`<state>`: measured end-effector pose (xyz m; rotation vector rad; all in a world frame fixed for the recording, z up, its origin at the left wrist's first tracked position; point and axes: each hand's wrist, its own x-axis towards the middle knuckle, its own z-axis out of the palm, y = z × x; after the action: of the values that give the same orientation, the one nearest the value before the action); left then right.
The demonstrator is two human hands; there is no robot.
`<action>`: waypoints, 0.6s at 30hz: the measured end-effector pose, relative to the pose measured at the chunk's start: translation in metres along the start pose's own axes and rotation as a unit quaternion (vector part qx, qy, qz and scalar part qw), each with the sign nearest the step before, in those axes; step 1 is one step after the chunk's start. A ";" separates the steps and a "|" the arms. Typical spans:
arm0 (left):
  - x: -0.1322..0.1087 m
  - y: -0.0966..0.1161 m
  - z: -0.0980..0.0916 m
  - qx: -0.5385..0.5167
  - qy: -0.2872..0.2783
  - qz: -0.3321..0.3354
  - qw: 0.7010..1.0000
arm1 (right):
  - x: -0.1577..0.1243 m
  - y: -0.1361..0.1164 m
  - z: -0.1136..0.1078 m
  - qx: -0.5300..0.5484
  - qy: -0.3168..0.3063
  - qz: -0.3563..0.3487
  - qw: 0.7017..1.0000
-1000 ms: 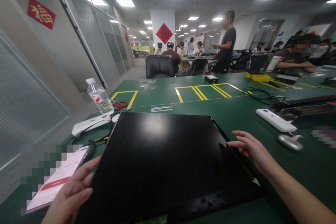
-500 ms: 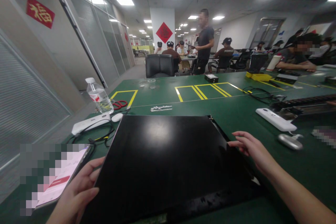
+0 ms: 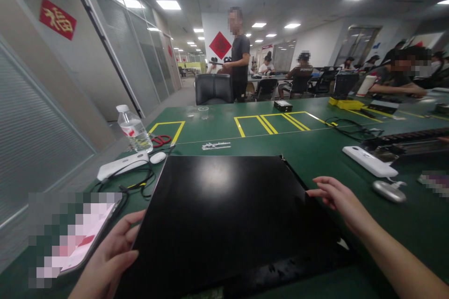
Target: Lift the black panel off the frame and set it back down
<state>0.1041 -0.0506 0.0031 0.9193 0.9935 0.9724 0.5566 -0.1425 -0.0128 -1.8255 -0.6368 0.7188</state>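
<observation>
A large flat black panel [image 3: 224, 215] lies on the green table [image 3: 315, 149] right before me. My left hand [image 3: 112, 254] grips its near left edge, thumb on top and fingers curled under. My right hand [image 3: 338, 198] rests at the panel's right edge with its fingers stretched out and touching the rim. A phone [image 3: 84, 238] with a lit screen lies just left of my left hand.
A water bottle [image 3: 133, 128], red scissors [image 3: 160, 140], a white power strip [image 3: 122, 165] and black cables [image 3: 138, 182] sit at the left. Another white power strip [image 3: 369, 160] and a mouse [image 3: 388, 191] lie at the right. People sit and stand beyond the table.
The panel's left edge has shifted to the right, and my left hand has followed it. A standing person in the background has walked from right to left.
</observation>
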 end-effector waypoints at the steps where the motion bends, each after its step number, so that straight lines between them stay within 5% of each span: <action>1: 0.001 -0.001 -0.001 0.002 -0.003 -0.001 1.000 | 0.000 0.000 0.000 -0.002 0.000 0.002 1.000; 18: 0.002 -0.004 0.005 -0.005 0.011 -0.014 1.000 | 0.002 0.003 -0.002 -0.035 -0.001 0.003 0.999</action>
<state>0.1100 -0.0509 0.0004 0.8865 1.0160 0.9651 0.5602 -0.1433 -0.0154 -1.8921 -0.6654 0.7108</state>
